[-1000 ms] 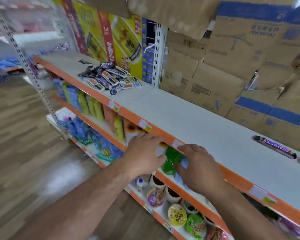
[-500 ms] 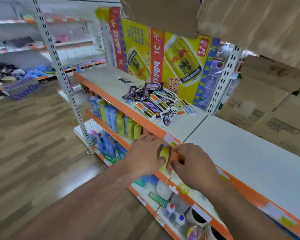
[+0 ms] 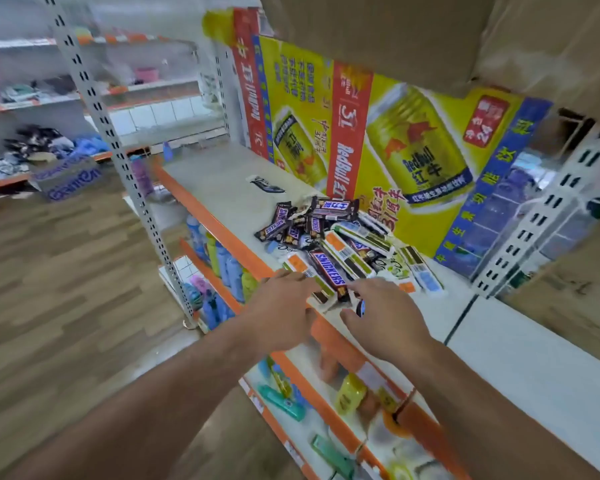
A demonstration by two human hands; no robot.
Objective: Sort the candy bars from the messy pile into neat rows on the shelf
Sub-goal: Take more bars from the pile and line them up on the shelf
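Note:
A messy pile of candy bars (image 3: 329, 237) lies on the white shelf (image 3: 222, 181) with its orange front edge. Brown Snickers bars and white bars with orange and green ends are mixed together. One Snickers bar (image 3: 328, 273) lies at the near edge of the pile. My left hand (image 3: 281, 306) reaches the pile's near edge, fingers spread over a white bar. My right hand (image 3: 381, 317) is just right of it, fingers apart, its fingertips at the Snickers bar's near end. Neither hand holds anything.
A single dark wrapper (image 3: 265, 184) lies farther back on the shelf. A yellow Red Bull carton (image 3: 406, 147) stands behind the pile. Cardboard boxes (image 3: 378, 32) hang overhead. Bottles (image 3: 222, 265) fill the lower shelves. A metal upright (image 3: 118, 150) stands at the left.
The view has swung left along the shelf toward the pile. Both hands have risen from the shelf's orange front edge to the near edge of the candy pile.

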